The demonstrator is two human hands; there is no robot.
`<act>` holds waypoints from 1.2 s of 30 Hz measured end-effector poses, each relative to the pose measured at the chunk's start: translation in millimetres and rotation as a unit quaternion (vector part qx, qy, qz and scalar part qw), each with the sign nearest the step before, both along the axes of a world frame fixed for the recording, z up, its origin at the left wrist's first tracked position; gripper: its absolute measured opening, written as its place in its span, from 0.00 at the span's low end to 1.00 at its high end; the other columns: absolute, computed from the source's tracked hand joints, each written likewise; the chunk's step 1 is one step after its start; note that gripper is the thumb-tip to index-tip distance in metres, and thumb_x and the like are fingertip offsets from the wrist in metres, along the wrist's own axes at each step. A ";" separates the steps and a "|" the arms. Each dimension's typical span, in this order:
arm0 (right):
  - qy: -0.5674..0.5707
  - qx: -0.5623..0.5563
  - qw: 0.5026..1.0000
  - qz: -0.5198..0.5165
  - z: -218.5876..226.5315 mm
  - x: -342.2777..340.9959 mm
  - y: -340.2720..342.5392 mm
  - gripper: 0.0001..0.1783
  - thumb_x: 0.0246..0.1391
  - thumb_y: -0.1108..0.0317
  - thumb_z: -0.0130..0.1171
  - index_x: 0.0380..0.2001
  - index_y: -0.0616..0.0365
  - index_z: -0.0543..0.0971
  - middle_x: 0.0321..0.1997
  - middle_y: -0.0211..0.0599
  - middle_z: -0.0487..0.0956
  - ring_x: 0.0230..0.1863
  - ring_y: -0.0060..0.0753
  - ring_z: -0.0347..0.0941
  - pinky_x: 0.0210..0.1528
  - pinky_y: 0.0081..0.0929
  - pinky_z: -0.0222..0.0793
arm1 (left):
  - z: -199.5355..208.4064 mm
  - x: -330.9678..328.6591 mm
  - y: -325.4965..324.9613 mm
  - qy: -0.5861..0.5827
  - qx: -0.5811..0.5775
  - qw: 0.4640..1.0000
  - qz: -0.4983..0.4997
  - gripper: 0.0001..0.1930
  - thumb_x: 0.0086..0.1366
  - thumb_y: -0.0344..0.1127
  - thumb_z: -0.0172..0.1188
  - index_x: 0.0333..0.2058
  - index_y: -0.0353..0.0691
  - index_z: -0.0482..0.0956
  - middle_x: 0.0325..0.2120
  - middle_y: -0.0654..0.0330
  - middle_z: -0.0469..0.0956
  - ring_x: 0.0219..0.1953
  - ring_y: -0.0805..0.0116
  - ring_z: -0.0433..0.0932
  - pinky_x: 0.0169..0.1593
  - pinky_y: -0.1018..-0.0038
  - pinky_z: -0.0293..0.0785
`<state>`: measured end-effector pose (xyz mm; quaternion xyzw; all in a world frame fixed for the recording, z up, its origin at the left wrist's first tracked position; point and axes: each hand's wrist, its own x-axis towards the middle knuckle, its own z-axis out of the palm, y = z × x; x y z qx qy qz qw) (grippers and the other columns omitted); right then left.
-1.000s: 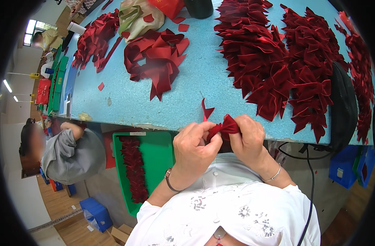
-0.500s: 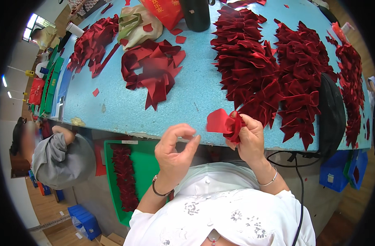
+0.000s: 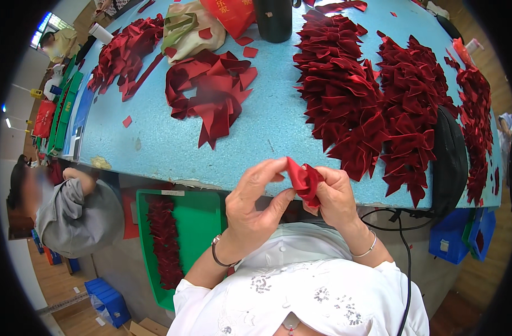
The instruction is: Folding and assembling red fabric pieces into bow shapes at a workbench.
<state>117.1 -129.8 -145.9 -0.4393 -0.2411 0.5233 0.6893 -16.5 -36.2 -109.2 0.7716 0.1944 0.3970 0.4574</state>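
Note:
Just over the table's near edge, my right hand (image 3: 335, 196) pinches a dark red velvet ribbon bow (image 3: 306, 185) between thumb and fingers. A smoother, brighter red ribbon end stands up from its left side. My left hand (image 3: 253, 199) is beside it, thumb and index finger apart. Its index fingertip touches that ribbon end, and the thumb tip is close to the bow's lower left. Beyond my hands, a loose heap of red ribbon pieces (image 3: 211, 92) lies on the blue table (image 3: 155, 151). Finished-looking red bows (image 3: 337, 84) lie in overlapping rows to the right.
A green bin (image 3: 203, 224) holding a row of bows is below the table edge at left. A black bag (image 3: 452, 162) with a cable hangs at the right edge. A dark cup (image 3: 274, 22) and cloth bag (image 3: 191, 33) stand farther back. A person in grey (image 3: 80, 215) sits at left.
My left hand has moved right to the bow, its index fingertip now on the ribbon end. That end, earlier stretched out leftward, is now bent upward. My right hand has shifted slightly left.

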 end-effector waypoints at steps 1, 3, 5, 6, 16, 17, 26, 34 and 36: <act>-0.002 -0.011 1.000 0.006 0.5 -0.2 0.2 0.12 0.60 0.71 0.48 0.27 0.66 0.77 0.15 0.30 0.72 0.13 0.14 0.61 0.12 0.15 0.53 | 1.3 -0.3 1.5 -0.006 0.003 1.000 0.005 0.24 0.46 0.19 0.64 0.46 0.34 0.73 0.39 0.50 0.76 0.36 0.56 0.77 0.42 0.71 0.75; 0.013 -0.013 1.000 0.007 -0.1 -1.2 1.0 0.12 0.59 0.71 0.48 0.26 0.66 0.77 0.14 0.30 0.72 0.13 0.14 0.61 0.12 0.15 0.53 | 2.9 -1.2 4.2 0.014 0.045 0.999 0.007 0.26 0.46 0.18 0.63 0.48 0.32 0.71 0.39 0.51 0.76 0.37 0.58 0.77 0.44 0.71 0.73; 0.041 -0.014 0.999 0.008 -0.7 -2.1 1.8 0.12 0.59 0.71 0.48 0.25 0.65 0.77 0.14 0.30 0.72 0.13 0.14 0.61 0.12 0.15 0.52 | 3.7 -2.9 6.3 0.055 0.130 0.990 0.009 0.30 0.45 0.16 0.62 0.51 0.29 0.67 0.38 0.52 0.77 0.40 0.62 0.76 0.48 0.72 0.70; 0.042 -0.015 0.999 0.009 -0.6 -2.2 2.5 0.12 0.59 0.71 0.48 0.25 0.65 0.77 0.14 0.30 0.72 0.13 0.14 0.61 0.12 0.15 0.52 | 0.4 -5.1 7.8 0.056 0.129 0.990 0.009 0.30 0.45 0.16 0.62 0.51 0.29 0.67 0.38 0.52 0.77 0.40 0.62 0.76 0.48 0.72 0.70; -0.235 -0.061 0.970 0.006 6.5 4.8 2.4 0.10 0.53 0.74 0.52 0.20 0.66 0.75 0.11 0.30 0.70 0.13 0.13 0.59 0.12 0.18 0.52 | 23.1 -37.4 42.1 0.132 0.074 0.983 -0.104 0.12 0.41 0.16 0.58 0.29 0.31 0.79 0.31 0.52 0.79 0.36 0.60 0.77 0.41 0.70 0.73; -0.269 -0.056 0.961 0.004 7.2 4.7 1.9 0.10 0.52 0.75 0.53 0.19 0.67 0.73 0.11 0.32 0.70 0.13 0.14 0.58 0.13 0.19 0.52 | 26.1 -38.4 42.6 0.146 0.039 0.981 -0.119 0.09 0.42 0.16 0.58 0.26 0.31 0.79 0.30 0.52 0.79 0.36 0.59 0.78 0.39 0.70 0.73; -0.371 -0.034 0.928 0.000 4.1 3.7 -4.5 0.07 0.49 0.76 0.54 0.20 0.66 0.76 0.10 0.30 0.68 0.15 0.12 0.58 0.15 0.17 0.52 | 14.0 -39.5 44.0 0.039 -0.111 0.972 -0.202 0.06 0.49 0.22 0.53 0.25 0.26 0.77 0.31 0.47 0.78 0.35 0.58 0.77 0.38 0.72 0.72; -0.369 -0.030 0.929 0.003 6.8 5.0 -5.1 0.07 0.46 0.77 0.57 0.17 0.66 0.73 0.10 0.30 0.65 0.15 0.12 0.56 0.15 0.18 0.51 | 12.5 -40.8 38.3 0.122 -0.388 0.912 -0.047 0.08 0.57 0.23 0.50 0.28 0.26 0.77 0.34 0.49 0.79 0.37 0.69 0.75 0.40 0.76 0.71; -0.350 -0.038 0.936 0.023 3.8 7.0 -5.9 0.08 0.47 0.76 0.57 0.17 0.66 0.73 0.10 0.29 0.66 0.15 0.12 0.56 0.15 0.19 0.51 | 10.8 -37.2 34.7 0.068 -0.324 0.941 -0.065 0.06 0.57 0.22 0.53 0.30 0.27 0.78 0.33 0.50 0.79 0.35 0.72 0.75 0.39 0.78 0.71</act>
